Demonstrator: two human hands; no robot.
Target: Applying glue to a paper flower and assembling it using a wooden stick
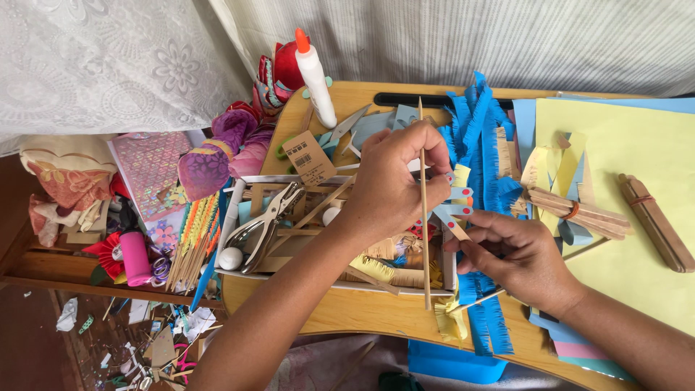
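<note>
1. The wooden skewer [423, 210] is standing nearly upright over the white tray [230, 217], its top end reaching toward the blue fringed paper [478, 137].
2. I am pinching the skewer with my left hand [391, 185], fingertips pressed together around its upper part.
3. My right hand [517, 253] is closing its fingers on small light-blue paper strips with red tips [456, 210], just beside the skewer.
4. Blue fringed paper is lying under and around my right hand, spilling across the wooden lap table [362, 311].
5. Inside the tray, a metal hole punch [268, 221] is lying among sticks and a small white ball [230, 258].
6. A glue bottle with an orange cap [315, 76] is leaning at the table's far edge.
7. A rubber-banded bundle of craft sticks [579, 211] is resting on the yellow paper [637, 145].
</note>
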